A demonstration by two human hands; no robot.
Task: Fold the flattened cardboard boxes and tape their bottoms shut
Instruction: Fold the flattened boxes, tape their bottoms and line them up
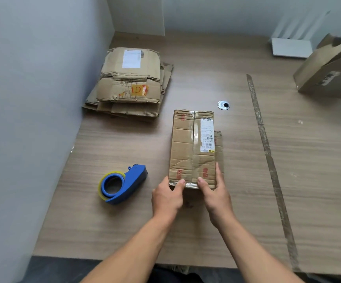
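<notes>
While pressing tape ends down at the near edge of the box (193,148), on the desk (124,231) right of the dispenser (122,185): gripping that end with left hand (166,198), thumb on top; laying right hand (216,198) straight-fingered along the right wall, thumb by the seam. Probably finishing the bottom seal. Recommending rubbing thumbs outward from the seam, wrapping tape over the edge, bracing against sliding. Not seeing left fingers, near face, underside. Losing far box (328,72) to blur and frame edge; not reading labels on the stack (131,82).
</notes>
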